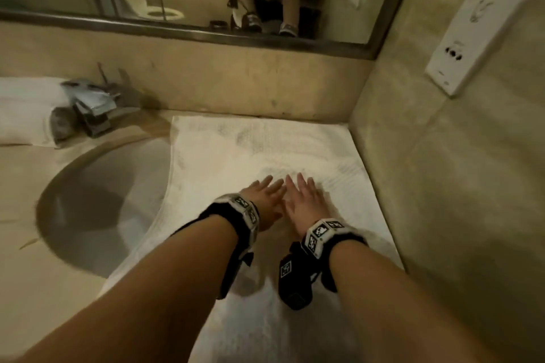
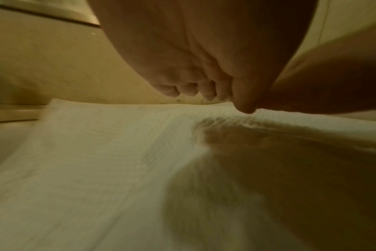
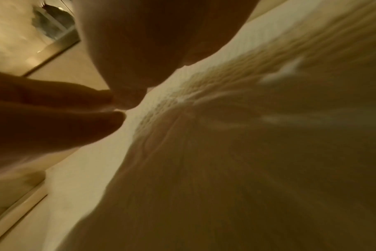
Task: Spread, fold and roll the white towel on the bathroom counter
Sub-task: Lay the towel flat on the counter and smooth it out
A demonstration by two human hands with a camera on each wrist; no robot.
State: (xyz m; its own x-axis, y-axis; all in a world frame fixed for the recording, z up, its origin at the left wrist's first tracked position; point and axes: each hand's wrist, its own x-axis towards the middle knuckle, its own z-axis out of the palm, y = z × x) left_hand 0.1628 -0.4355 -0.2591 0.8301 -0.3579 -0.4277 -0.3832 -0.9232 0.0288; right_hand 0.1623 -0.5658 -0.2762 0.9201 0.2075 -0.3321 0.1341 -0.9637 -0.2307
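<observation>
Fingers (image 1: 272,186) flat on white towel (image 1: 236,144)

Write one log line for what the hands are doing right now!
step: spreading | white towel: flat on counter beside sink | left hand: open, on towel | right hand: open, on towel

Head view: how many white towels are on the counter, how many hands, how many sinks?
White towels: 2, a spread towel and a second towel at far left.
Hands: 2, left hand and right hand.
Sinks: 1, the sink.
Total: 5.
</observation>
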